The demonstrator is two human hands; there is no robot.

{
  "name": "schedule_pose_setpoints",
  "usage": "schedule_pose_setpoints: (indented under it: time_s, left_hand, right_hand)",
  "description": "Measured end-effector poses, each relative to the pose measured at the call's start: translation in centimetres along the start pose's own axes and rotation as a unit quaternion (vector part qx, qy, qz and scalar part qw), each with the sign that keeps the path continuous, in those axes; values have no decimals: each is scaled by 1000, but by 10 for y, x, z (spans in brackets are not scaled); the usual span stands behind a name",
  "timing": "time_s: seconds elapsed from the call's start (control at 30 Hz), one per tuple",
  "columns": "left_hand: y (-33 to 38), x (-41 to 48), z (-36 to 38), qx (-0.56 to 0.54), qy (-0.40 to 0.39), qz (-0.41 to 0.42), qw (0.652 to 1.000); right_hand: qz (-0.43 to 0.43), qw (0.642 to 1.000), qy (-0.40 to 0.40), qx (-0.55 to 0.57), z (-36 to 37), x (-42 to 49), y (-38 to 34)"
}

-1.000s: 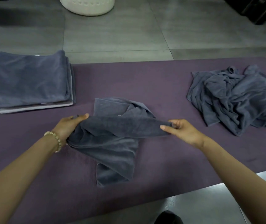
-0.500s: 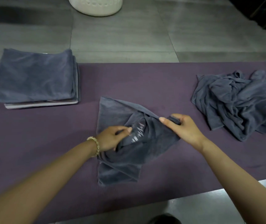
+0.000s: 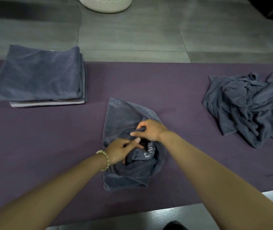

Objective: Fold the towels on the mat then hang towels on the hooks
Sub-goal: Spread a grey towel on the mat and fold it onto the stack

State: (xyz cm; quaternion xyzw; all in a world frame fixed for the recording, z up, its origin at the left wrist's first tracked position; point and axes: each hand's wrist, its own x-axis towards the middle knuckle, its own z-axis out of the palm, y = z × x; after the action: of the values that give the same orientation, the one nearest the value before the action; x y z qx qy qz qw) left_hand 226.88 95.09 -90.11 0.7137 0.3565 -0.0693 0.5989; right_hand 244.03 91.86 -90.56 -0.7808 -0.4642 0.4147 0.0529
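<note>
**Both hands draw together over the towel**

Half a second ago the hands were apart at the cloth's two sides; now they almost touch above its middle. The left hand (image 3: 119,151), with a bead bracelet (image 3: 105,159) at the wrist, has its fingers curled into the bunched grey towel (image 3: 116,117). The right hand (image 3: 149,131) pinches a fold between thumb and fingers. The towel lies crumpled at the centre of the purple mat (image 3: 49,138), white lettering showing. A folded stack (image 3: 39,73) sits at the far left and a loose heap (image 3: 248,107) at the right.
</note>
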Motion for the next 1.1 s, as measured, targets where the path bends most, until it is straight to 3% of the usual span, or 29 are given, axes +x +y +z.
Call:
schedule_pose_setpoints:
  time_s: [0.13,0.23,0.37,0.5,0.63,0.73,0.83,0.9,1.0,1.1]
  left_hand:
    - [-13,-1,-10,-63,131,-31,989]
    - [-10,2,-13,-109,148,-36,982]
    - [3,-1,-17,-81,68,5,994]
    - [31,-4,-31,-86,82,48,992]
    - [59,-3,-57,-104,106,92,985]
    - [73,-7,-65,-58,67,122,989]
    - [84,-6,-64,-95,91,153,980]
    - [94,-6,-62,-104,92,170,976]
    - [108,-10,-59,-132,47,188,972]
    - [111,-13,-60,-183,20,170,968]
  right_hand:
    - [7,994,39,98,0,-9,14]
    - [-12,966,47,253,-4,-23,14]
    - [-32,857,69,509,-24,-51,-7]
    - [-41,758,146,634,-54,-74,-13]
    - [18,713,147,685,-71,-84,3]
    - [33,726,199,658,-75,-87,17]
    - [-67,849,273,447,-78,-98,16]
    - [-161,900,204,351,-78,-105,5]
    - [-198,926,99,305,-76,-105,-12]
    - [-205,915,101,332,-77,-106,-24]
